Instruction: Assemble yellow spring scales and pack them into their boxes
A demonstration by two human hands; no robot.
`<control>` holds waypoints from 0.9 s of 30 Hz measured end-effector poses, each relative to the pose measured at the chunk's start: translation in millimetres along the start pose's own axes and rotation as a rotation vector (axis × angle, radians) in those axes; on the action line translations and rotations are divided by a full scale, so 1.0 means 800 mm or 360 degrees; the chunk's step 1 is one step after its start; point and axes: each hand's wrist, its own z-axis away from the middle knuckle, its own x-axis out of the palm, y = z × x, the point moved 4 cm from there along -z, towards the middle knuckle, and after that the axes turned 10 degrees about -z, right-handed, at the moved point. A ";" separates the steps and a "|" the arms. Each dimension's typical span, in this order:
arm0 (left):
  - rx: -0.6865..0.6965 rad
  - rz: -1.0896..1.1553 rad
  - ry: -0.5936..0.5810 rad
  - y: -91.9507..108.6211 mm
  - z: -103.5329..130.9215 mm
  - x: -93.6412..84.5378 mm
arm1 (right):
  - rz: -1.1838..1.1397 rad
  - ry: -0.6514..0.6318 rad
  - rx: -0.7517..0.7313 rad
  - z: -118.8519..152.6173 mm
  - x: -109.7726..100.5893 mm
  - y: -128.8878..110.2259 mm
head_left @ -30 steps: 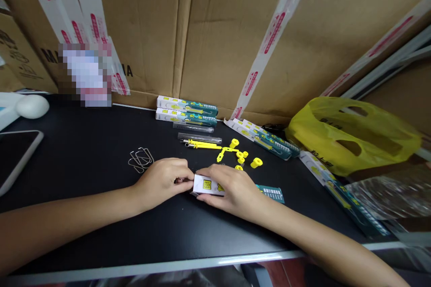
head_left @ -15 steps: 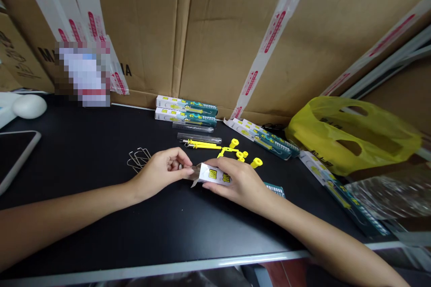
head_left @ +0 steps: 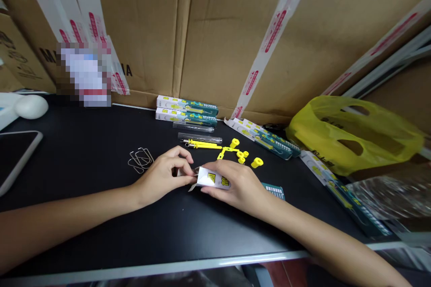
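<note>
1. Since half a second ago the box [head_left: 215, 179] has dropped a little toward the desk [head_left: 84, 215], and the left hand [head_left: 161, 175] has closed in on its open end.
2. The right hand [head_left: 239, 186] grips the box around its middle, fingers wrapped over the top; the box sits low above the desk at the centre.
3. The left hand pinches something small at the box's open flap; what it is cannot be told.
4. The box is white with yellow printed characters, too small to read.
5. At 12 o'clock from the hands lie yellow parts [head_left: 240, 154], clear tubes [head_left: 198, 136] and two more boxes [head_left: 186, 111].
6. Wire clips [head_left: 140, 160] lie at 10 o'clock.
7. A yellow bag [head_left: 350, 136] sits at 2 o'clock.
8. The carton [head_left: 215, 31] behind shows the letters "MA" and tape printed in red.
</note>
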 end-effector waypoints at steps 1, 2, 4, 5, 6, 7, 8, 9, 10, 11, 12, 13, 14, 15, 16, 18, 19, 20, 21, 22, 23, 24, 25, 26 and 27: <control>0.0027 -0.0030 -0.0025 0.003 0.001 0.001 | 0.0005 -0.0012 -0.0013 0.000 0.001 -0.001; 0.0057 -0.0058 -0.0048 0.005 0.002 0.001 | 0.0008 -0.0021 -0.0023 0.000 0.003 -0.002; 0.0106 -0.0092 -0.0083 0.009 0.004 0.003 | 0.0015 -0.0032 -0.0039 0.000 0.004 -0.004; 0.0115 -0.0101 -0.0095 0.010 0.004 0.004 | 0.0018 -0.0036 -0.0046 0.000 0.005 -0.005; 0.0110 -0.0110 -0.0102 0.009 0.004 0.005 | 0.0021 -0.0038 -0.0050 0.000 0.006 -0.005; 0.0097 -0.0119 -0.0108 0.008 0.004 0.005 | 0.0026 -0.0042 -0.0049 0.000 0.007 -0.005; 0.0078 -0.0126 -0.0115 0.007 0.003 0.006 | 0.0033 -0.0046 -0.0043 0.000 0.007 -0.005; 0.0056 -0.0133 -0.0124 0.004 0.002 0.006 | 0.0041 -0.0053 -0.0037 0.000 0.007 -0.005; 0.0039 -0.0138 -0.0129 0.002 0.000 0.006 | 0.0052 -0.0061 -0.0028 0.000 0.008 -0.004; 0.0023 -0.0137 -0.0125 -0.001 -0.001 0.004 | 0.0067 -0.0068 -0.0016 0.000 0.007 -0.003; 0.0010 -0.0137 -0.0109 -0.004 -0.003 0.002 | 0.0085 -0.0075 -0.0003 0.000 0.007 -0.002; -0.0007 -0.0139 -0.0068 -0.007 -0.005 -0.002 | 0.0110 -0.0080 0.0009 0.000 0.006 0.000; -0.0026 -0.0141 -0.0018 -0.010 -0.007 -0.006 | 0.0140 -0.0084 0.0022 -0.001 0.005 0.002; -0.0049 -0.0143 0.0040 -0.013 -0.009 -0.011 | 0.0173 -0.0087 0.0035 -0.002 0.004 0.004; -0.0070 -0.0145 0.0095 -0.016 -0.010 -0.015 | 0.0207 -0.0088 0.0048 -0.002 0.003 0.006; -0.0090 -0.0143 0.0161 -0.019 -0.013 -0.021 | 0.0259 -0.0084 0.0064 -0.003 0.002 0.011; -0.0086 -0.0143 0.0172 -0.020 -0.014 -0.023 | 0.0271 -0.0081 0.0067 -0.003 0.002 0.013; -0.0076 -0.0145 0.0172 -0.020 -0.014 -0.023 | 0.0274 -0.0079 0.0066 -0.004 0.002 0.014; -0.0064 -0.0146 0.0165 -0.019 -0.014 -0.023 | 0.0271 -0.0079 0.0065 -0.004 0.002 0.015; -0.0053 -0.0145 0.0161 -0.019 -0.015 -0.022 | 0.0264 -0.0079 0.0064 -0.004 0.002 0.016; -0.0050 -0.0140 0.0163 -0.019 -0.015 -0.021 | 0.0253 -0.0078 0.0063 -0.005 0.002 0.016; -0.0058 -0.0129 0.0170 -0.019 -0.014 -0.021 | 0.0239 -0.0071 0.0066 -0.005 0.001 0.016; -0.0078 -0.0107 0.0174 -0.020 -0.014 -0.020 | 0.0223 -0.0059 0.0071 -0.005 0.000 0.016; -0.0105 -0.0071 0.0178 -0.021 -0.014 -0.019 | 0.0206 -0.0042 0.0081 -0.005 -0.002 0.016; -0.0134 -0.0025 0.0181 -0.021 -0.014 -0.019 | 0.0189 -0.0024 0.0094 -0.006 -0.004 0.016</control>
